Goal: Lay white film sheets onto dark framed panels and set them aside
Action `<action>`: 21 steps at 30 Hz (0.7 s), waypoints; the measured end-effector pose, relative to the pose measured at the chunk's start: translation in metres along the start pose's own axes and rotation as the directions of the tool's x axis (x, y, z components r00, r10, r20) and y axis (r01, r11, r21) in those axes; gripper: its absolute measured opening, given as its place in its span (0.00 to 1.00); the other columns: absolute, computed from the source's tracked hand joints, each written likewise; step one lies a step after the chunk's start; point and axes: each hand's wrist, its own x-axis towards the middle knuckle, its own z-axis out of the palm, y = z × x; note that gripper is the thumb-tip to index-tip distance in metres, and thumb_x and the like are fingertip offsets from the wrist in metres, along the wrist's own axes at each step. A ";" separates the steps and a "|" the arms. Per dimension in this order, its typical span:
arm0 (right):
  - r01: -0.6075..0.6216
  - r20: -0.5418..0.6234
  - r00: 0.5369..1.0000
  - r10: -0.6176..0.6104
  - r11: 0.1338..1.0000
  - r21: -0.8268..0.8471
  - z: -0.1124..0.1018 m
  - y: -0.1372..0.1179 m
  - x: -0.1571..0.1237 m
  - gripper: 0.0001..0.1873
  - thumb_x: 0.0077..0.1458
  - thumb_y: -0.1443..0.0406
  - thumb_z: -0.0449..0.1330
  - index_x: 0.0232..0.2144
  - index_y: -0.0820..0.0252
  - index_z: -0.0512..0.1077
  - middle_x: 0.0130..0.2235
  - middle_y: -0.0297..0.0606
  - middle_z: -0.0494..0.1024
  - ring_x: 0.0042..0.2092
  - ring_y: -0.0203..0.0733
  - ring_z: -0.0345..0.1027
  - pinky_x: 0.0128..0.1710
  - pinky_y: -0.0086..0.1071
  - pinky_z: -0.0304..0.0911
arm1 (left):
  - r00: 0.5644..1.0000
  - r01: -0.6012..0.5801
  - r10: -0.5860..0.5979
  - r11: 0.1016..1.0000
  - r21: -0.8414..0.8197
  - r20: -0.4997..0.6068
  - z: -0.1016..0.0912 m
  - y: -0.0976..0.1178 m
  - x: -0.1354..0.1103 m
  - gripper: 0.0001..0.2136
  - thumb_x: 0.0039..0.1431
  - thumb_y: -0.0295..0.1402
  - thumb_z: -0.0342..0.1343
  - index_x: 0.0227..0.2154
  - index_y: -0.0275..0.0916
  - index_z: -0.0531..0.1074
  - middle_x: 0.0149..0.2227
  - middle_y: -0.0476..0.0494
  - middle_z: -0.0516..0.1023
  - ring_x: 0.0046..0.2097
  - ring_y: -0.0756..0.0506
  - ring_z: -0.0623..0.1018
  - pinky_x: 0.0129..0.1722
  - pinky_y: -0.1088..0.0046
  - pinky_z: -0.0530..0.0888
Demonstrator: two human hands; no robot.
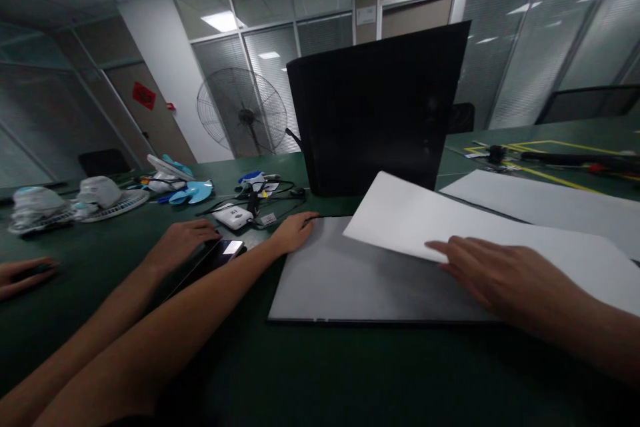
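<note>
A flat grey panel (320, 287) with a thin dark rim lies on the green table. My left hand (294, 232) grips the panel's far left corner, fingertips at the edge. Above the panel, a large white sheet (400, 213) is lifted at its left end and stretches away to the right. My right hand (493, 267) pinches the sheet's near edge between thumb and fingers; the thumb is hidden beneath. Just behind the panel stands a big black screen-shaped piece (375, 113), upright and slightly tilted.
Another white sheet (550, 207) lies at the right. Left of me, a co-worker's hand (185, 243) is beside a dark phone-like device (227, 253); another hand (25, 277) rests on a mouse. A white box (233, 215) with cables and a blue fan blade (193, 192) lie beyond.
</note>
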 end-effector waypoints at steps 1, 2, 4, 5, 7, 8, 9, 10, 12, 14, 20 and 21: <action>0.086 0.008 0.996 -0.087 0.996 0.033 0.002 -0.010 -0.001 0.22 0.65 0.64 0.48 0.55 0.54 0.74 0.46 0.44 0.78 0.40 0.45 0.74 0.31 0.33 0.67 | 1.000 -0.001 0.001 1.000 -0.001 0.007 0.015 0.009 0.014 0.14 0.72 0.41 0.56 0.55 0.43 0.74 0.60 0.38 0.74 0.56 0.40 0.77 0.56 0.55 0.76; 0.165 0.016 0.986 -0.166 0.985 0.056 0.003 -0.019 -0.001 0.22 0.64 0.66 0.48 0.54 0.54 0.74 0.45 0.43 0.78 0.39 0.43 0.74 0.31 0.34 0.68 | 1.000 -0.005 0.005 1.000 -0.003 0.015 0.026 0.014 0.024 0.15 0.71 0.40 0.57 0.56 0.42 0.73 0.60 0.38 0.74 0.55 0.41 0.77 0.55 0.56 0.77; 0.235 0.040 0.969 -0.243 0.961 0.143 0.002 -0.034 0.001 0.22 0.64 0.68 0.48 0.53 0.54 0.75 0.43 0.41 0.79 0.37 0.41 0.74 0.31 0.34 0.70 | 1.000 -0.004 0.004 1.000 -0.002 0.026 0.036 0.016 0.036 0.15 0.71 0.41 0.56 0.56 0.43 0.74 0.60 0.38 0.74 0.56 0.40 0.77 0.56 0.55 0.77; 0.234 0.050 0.967 -0.248 0.951 0.201 0.000 -0.039 0.003 0.22 0.65 0.66 0.48 0.55 0.53 0.75 0.44 0.40 0.79 0.38 0.42 0.74 0.33 0.36 0.72 | 0.999 -0.002 0.002 1.000 -0.001 0.032 0.037 0.013 0.038 0.16 0.71 0.44 0.55 0.56 0.44 0.74 0.60 0.37 0.74 0.58 0.38 0.77 0.59 0.54 0.75; 0.197 0.101 0.966 -0.239 0.928 0.317 -0.007 -0.046 0.007 0.22 0.68 0.63 0.50 0.59 0.49 0.72 0.47 0.38 0.79 0.43 0.42 0.76 0.39 0.38 0.75 | 0.999 0.002 -0.002 1.000 0.004 0.054 0.037 0.007 0.039 0.21 0.70 0.51 0.53 0.56 0.44 0.76 0.61 0.36 0.75 0.62 0.34 0.75 0.65 0.51 0.70; 0.166 0.146 0.961 -0.235 0.912 0.376 -0.011 -0.047 0.008 0.23 0.68 0.61 0.51 0.62 0.47 0.70 0.51 0.36 0.79 0.47 0.41 0.76 0.43 0.38 0.76 | 0.998 0.002 -0.002 1.000 0.007 0.065 0.037 0.004 0.039 0.24 0.68 0.54 0.53 0.56 0.44 0.77 0.62 0.35 0.76 0.64 0.33 0.73 0.67 0.50 0.68; 0.135 0.198 0.950 -0.240 0.892 0.432 -0.015 -0.047 0.010 0.24 0.69 0.60 0.52 0.65 0.44 0.67 0.55 0.35 0.77 0.50 0.41 0.75 0.47 0.38 0.75 | 0.997 0.001 -0.001 1.000 0.008 0.074 0.037 0.001 0.038 0.27 0.66 0.56 0.53 0.56 0.43 0.77 0.63 0.35 0.75 0.65 0.32 0.73 0.68 0.50 0.66; 0.111 0.245 0.935 -0.257 0.867 0.486 -0.018 -0.046 0.010 0.26 0.69 0.59 0.53 0.67 0.41 0.64 0.59 0.34 0.75 0.54 0.40 0.74 0.51 0.37 0.75 | 0.997 0.000 -0.001 1.000 0.008 0.079 0.038 -0.001 0.038 0.28 0.65 0.58 0.54 0.57 0.43 0.77 0.63 0.36 0.75 0.65 0.31 0.72 0.69 0.51 0.65; 0.053 0.328 0.904 -0.274 0.833 0.550 -0.021 -0.039 0.010 0.31 0.69 0.56 0.55 0.71 0.36 0.57 0.64 0.32 0.69 0.60 0.41 0.70 0.56 0.37 0.73 | 0.997 0.005 -0.005 1.000 0.003 0.081 0.040 -0.004 0.039 0.29 0.61 0.58 0.58 0.57 0.43 0.77 0.65 0.37 0.74 0.66 0.32 0.73 0.69 0.53 0.65; -0.024 0.380 0.900 -0.214 0.845 0.535 -0.016 -0.023 0.009 0.34 0.68 0.52 0.55 0.73 0.37 0.52 0.67 0.34 0.65 0.63 0.45 0.67 0.59 0.42 0.71 | 0.997 0.008 -0.007 1.000 -0.014 0.082 0.042 -0.006 0.042 0.29 0.60 0.56 0.60 0.57 0.43 0.77 0.65 0.37 0.73 0.65 0.32 0.73 0.69 0.54 0.66; -0.449 0.334 0.851 0.405 0.891 0.064 0.026 0.083 -0.005 0.37 0.68 0.43 0.47 0.73 0.48 0.52 0.69 0.42 0.61 0.66 0.51 0.61 0.65 0.49 0.62 | 0.994 -0.023 0.034 0.995 -0.102 0.108 0.036 0.005 0.039 0.25 0.64 0.52 0.54 0.54 0.41 0.79 0.65 0.35 0.74 0.67 0.33 0.71 0.68 0.48 0.64; -0.486 0.308 0.833 0.459 0.874 0.012 0.032 0.104 -0.011 0.39 0.69 0.45 0.48 0.74 0.54 0.51 0.69 0.46 0.60 0.67 0.54 0.58 0.67 0.51 0.57 | 0.994 -0.021 0.032 0.994 -0.103 0.105 0.028 0.005 0.031 0.25 0.66 0.52 0.52 0.52 0.40 0.80 0.64 0.36 0.74 0.68 0.32 0.70 0.67 0.47 0.64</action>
